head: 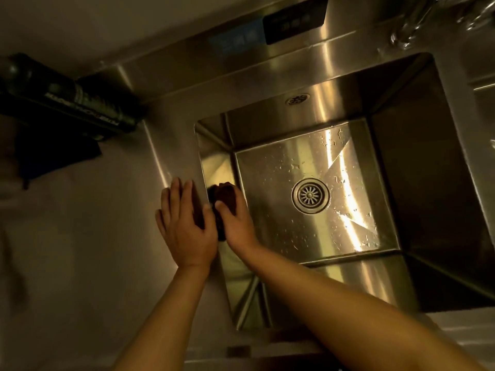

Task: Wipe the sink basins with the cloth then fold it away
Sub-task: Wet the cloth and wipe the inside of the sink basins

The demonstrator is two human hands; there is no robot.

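A steel sink basin [281, 145] fills the middle and right of the head view, its floor wet with droplets around a round drain [310, 196]. My right hand [237, 223] reaches into the basin and presses a dark brown cloth [227, 195] against the left inner wall. My left hand [184, 223] lies flat with fingers spread on the steel ledge just left of the basin rim, thumb at the edge beside the cloth. Part of the cloth is hidden under my right hand.
A dark rack with bottles [67, 103] hangs at the far left above the counter. A black control panel [294, 20] sits on the back ledge. A faucet [417, 25] stands at the top right. A second basin edge [484, 87] shows at the far right.
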